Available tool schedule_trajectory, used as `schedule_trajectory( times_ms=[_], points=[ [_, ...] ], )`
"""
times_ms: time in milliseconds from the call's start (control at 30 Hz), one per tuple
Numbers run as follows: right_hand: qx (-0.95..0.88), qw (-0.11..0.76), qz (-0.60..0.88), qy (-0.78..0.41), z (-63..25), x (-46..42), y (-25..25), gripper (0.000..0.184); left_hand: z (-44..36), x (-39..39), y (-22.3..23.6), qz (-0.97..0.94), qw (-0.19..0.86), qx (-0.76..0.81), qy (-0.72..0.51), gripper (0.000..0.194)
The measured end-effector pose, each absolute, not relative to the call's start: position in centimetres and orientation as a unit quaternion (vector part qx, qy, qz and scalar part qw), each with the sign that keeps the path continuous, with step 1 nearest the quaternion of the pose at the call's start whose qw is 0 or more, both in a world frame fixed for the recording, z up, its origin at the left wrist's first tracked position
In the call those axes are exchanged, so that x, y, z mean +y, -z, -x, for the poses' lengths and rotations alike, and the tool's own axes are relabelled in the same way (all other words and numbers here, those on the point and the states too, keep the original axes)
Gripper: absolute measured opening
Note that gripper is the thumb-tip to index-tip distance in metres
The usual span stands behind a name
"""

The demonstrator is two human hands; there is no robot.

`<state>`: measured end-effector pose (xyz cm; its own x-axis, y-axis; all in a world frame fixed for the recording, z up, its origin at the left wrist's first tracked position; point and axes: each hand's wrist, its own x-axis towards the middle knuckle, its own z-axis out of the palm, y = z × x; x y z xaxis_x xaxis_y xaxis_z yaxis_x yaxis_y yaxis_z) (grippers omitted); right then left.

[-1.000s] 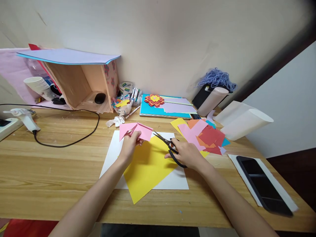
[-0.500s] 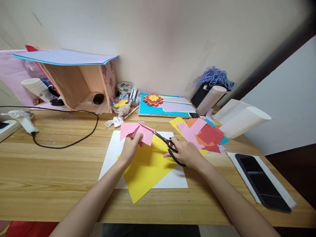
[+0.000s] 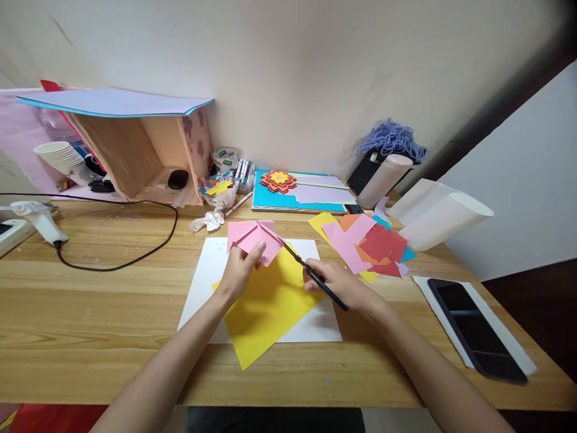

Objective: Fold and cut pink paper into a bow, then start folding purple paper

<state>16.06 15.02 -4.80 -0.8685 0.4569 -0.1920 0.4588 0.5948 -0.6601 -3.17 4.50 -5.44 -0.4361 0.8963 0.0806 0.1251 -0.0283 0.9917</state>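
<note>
Head view, left hand [image 3: 242,269]: fingers pinching folded pink paper [image 3: 250,236].
Right hand [image 3: 336,279]: fingers gripping black scissors [image 3: 324,286], blade tips at the paper's right edge.
Pink paper: above the far edge of a white sheet [image 3: 201,291] on the bench [image 3: 90,337].

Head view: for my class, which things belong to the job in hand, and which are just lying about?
In the job:
- pink paper, in the left hand
- scissors, in the right hand
- probably the yellow sheet and white sheet beneath

Apparently lying about:
- glue gun
- computer mouse
- stacked cups
- blue yarn
</note>
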Motion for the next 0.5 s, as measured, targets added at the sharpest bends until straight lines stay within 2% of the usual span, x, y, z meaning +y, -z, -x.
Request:
schedule_trajectory(
  times_ms=[200, 500],
  points=[
    [0.772, 0.008, -0.2, 0.603, -15.9, 14.0, 5.7, 0.056, 2.1, 4.2, 5.9, -0.52, 0.166, 0.702, -0.458, 0.037],
    [0.725, -0.004, -0.12, 0.678, -15.4, 13.2, 6.9, 0.061, 1.3, 4.2, 6.5, -0.497, 0.137, 0.703, -0.49, 0.025]
  ],
)
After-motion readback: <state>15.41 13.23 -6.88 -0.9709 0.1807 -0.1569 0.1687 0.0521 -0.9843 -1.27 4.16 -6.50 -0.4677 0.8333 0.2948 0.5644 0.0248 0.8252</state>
